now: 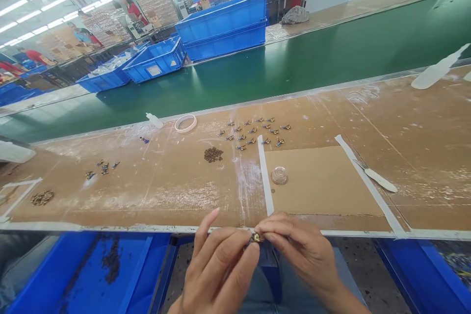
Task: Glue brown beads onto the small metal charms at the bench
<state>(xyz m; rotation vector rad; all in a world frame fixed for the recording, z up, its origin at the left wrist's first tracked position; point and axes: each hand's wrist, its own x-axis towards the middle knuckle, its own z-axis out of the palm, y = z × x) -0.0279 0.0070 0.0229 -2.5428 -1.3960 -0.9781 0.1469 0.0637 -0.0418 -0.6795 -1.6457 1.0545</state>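
Just past the table's front edge, my left hand pinches a small brass-coloured metal part between thumb and fingers. My right hand meets it there, thumb and fingertips closed at the part's right side. Fingertips cover most of the piece, so its full shape is hidden. Beyond my hands lie a pile of small brown rings and several blue-and-gold metal pieces in loose rows. A small clear plastic cup rests on a cardboard sheet, with a single ring near it.
A white-handled knife lies right of the cardboard. A tape roll and a small white bottle are at the back. Behind runs a green belt with blue crates. Blue bins stand below the table edge. Several people work far off.
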